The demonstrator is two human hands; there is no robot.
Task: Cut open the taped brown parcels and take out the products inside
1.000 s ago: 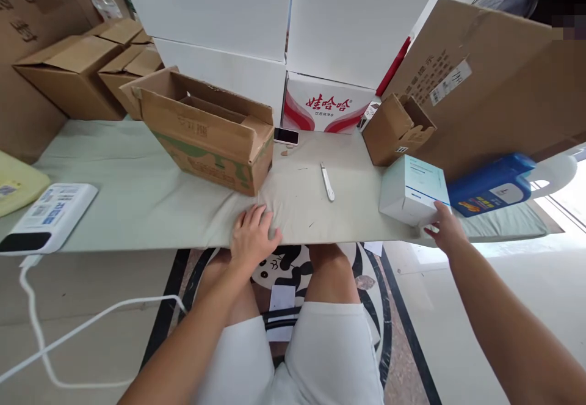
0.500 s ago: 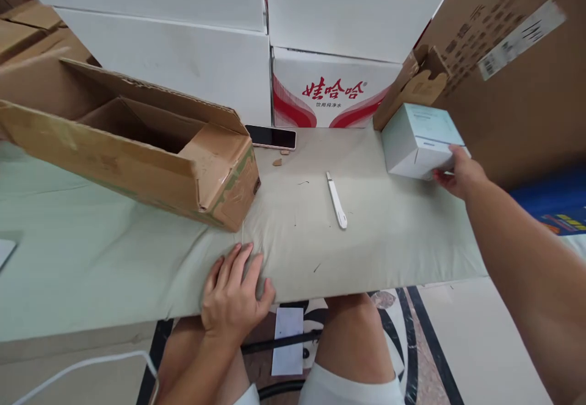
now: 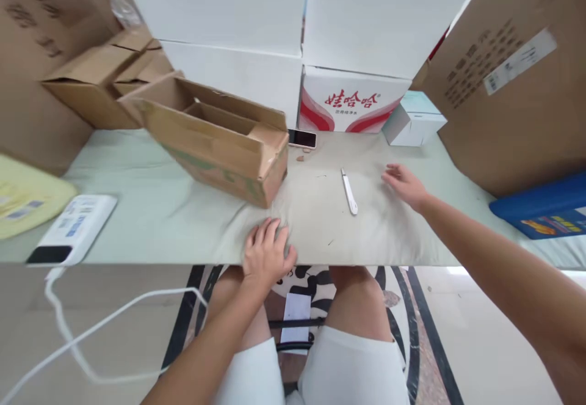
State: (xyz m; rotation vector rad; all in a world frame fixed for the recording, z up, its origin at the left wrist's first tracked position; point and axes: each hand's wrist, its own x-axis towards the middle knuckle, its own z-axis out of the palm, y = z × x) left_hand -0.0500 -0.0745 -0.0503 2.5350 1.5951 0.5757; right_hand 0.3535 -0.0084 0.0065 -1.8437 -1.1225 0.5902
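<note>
My left hand (image 3: 268, 251) lies on the front edge of the cloth-covered table (image 3: 206, 234), fingers spread and holding nothing. On the right, my right hand (image 3: 405, 185) is over the cloth with its fingers apart and nothing in it. Between the hands lies a white utility knife (image 3: 349, 192). Beyond my right hand, a white and pale-green box (image 3: 414, 125) stands against the back. An open, long cardboard box (image 3: 220, 154) sits left of centre, just behind my left hand. A phone (image 3: 304, 139) lies by its right end.
White cartons (image 3: 238, 81) and a red-and-white carton (image 3: 350, 109) line the back. Small brown boxes (image 3: 96, 75) stand back left. A white device (image 3: 75, 225) with a cable (image 3: 68, 338) and a yellow package (image 3: 27, 197) are far left; a blue package (image 3: 544, 209) is far right.
My right hand has let go of the white and pale-green box and drawn back toward the knife. That box now stands farther back. The view has shifted left.
</note>
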